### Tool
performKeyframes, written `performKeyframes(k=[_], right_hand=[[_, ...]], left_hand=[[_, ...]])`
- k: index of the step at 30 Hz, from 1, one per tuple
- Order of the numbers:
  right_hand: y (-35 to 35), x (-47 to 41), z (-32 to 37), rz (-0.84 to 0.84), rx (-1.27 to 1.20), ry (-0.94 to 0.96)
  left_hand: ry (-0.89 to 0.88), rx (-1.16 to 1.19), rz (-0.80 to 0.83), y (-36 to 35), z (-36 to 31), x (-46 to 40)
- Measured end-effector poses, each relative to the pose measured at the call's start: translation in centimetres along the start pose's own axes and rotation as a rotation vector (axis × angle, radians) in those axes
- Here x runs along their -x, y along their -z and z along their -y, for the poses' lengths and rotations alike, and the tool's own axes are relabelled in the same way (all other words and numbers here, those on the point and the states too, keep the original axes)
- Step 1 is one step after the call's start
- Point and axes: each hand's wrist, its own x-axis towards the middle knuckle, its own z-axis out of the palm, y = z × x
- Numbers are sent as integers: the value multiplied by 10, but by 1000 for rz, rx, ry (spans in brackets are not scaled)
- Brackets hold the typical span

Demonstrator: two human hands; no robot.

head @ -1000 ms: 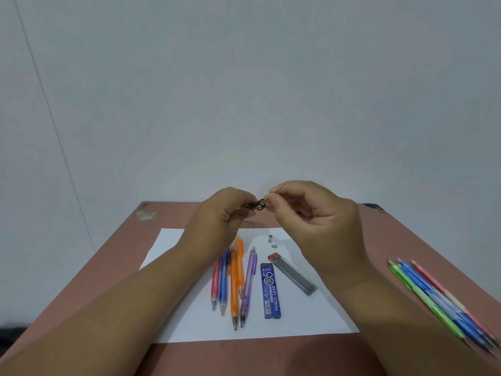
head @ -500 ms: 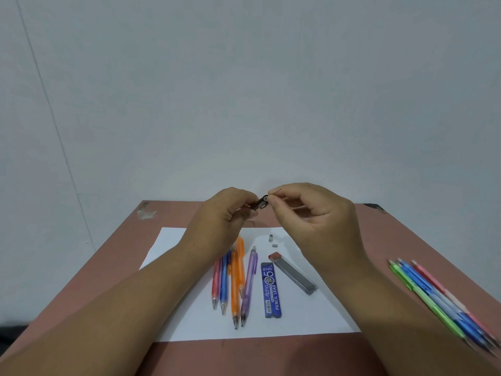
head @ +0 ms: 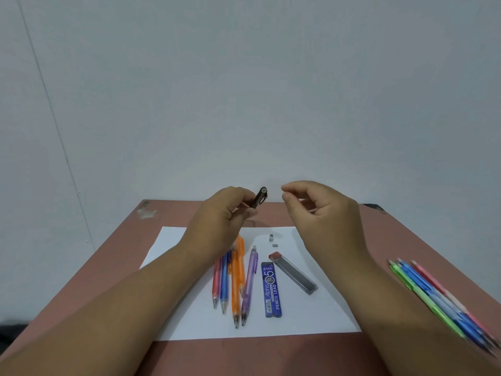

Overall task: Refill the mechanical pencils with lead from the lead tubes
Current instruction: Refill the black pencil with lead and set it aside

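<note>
Above the far edge of the white paper sheet (head: 189,316), left hand (head: 219,218) gripping a dark mechanical pencil (head: 259,198), fingers curled round its lower barrel, upper end poking up and tilting toward the right, open top facing the camera. Just to the right of it and apart from it, right hand (head: 322,213) hovering at the same height, thumb and forefinger tips close together but not quite touching, other fingers loosely curled; whether a lead is sitting between those tips, too fine to tell.

Lying on the sheet below the left wrist, five mechanical pencils side by side, tips pointing toward the camera: red pencil (head: 216,280), blue pencil (head: 224,283), two orange pencils (head: 236,289) partly overlapping, purple pencil (head: 249,286). Resting just right of the purple one, blue lead pack (head: 272,290) printed "PENCIL LEAD", flat on the paper. Angling away beside it, grey lead tube (head: 294,273) with a red cap at its far end, near the pack but not touching. Sitting farther back on the sheet, two small grey caps (head: 272,240), close together, well apart from the hands.

Spreading out on the reddish-brown table (head: 113,267) well to the right of the paper, partly hidden behind the right forearm, a bundle of green, blue and pink pencils (head: 433,294), blurred toward the near end.
</note>
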Motion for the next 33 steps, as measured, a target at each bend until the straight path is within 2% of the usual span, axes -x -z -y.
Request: performKeyframes(k=[4, 7, 11, 17, 20, 23, 33], right_hand=[[2, -6, -12, 102, 162, -233], [2, -6, -19, 249, 278, -321], [-1, -2, -23, 439, 349, -385], [-5, -1, -24, 583, 389, -404], [-7, -2, -26, 644, 430, -416], [-9, -1, -27, 678, 464, -403], [-10, 1, -30, 624, 482, -366]], left_hand=[[22, 5, 4, 2, -1, 0], [24, 13, 6, 3, -1, 0], [77, 70, 14, 3, -1, 0], [161, 150, 18, 4, -4, 0], [156, 112, 31, 4, -4, 0], [178, 130, 46, 4, -5, 0], [173, 98, 79, 4, -7, 0]])
